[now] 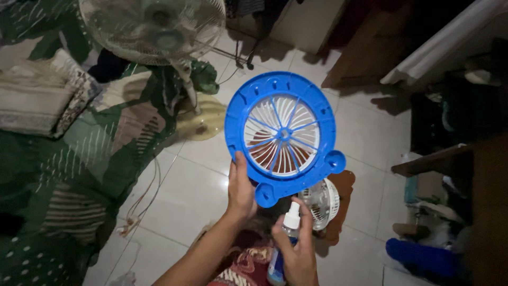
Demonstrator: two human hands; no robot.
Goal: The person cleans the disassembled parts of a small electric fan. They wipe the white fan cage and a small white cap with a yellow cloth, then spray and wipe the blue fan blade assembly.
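Pale square floor tiles (196, 196) fill the middle of the view, dim and glossy, with a green patterned cloth-covered mattress (69, 159) spread along the left side and a folded striped blanket (32, 100) lying on it. Behind, a white pedestal fan with a round wire guard (153, 26) stands on its pale yellow disc base (203, 119), its pole rising at the mattress edge. A thin cable runs across the tiles to a white power strip (129, 225) near the mattress edge. Dark wooden furniture (455, 159) crowds the right side.

Held up over the tiles is the round blue plastic fan housing with white blades behind its thin spokes (283, 135), tilted toward the camera, with two rounded lugs on its lower rim. The left hand (241, 190) grips it at the lower left rim, thumb pressed up along the front face, the other fingers hidden behind the housing. Just below the lower lug, the right hand (296, 249) is wrapped around a small clear spray bottle with a white nozzle and blue liquid (286, 233), index finger curled near the nozzle top; the nozzle sits just beneath the housing, not touching it. A small white round fan grille (323, 204) lies on the floor just behind that hand.
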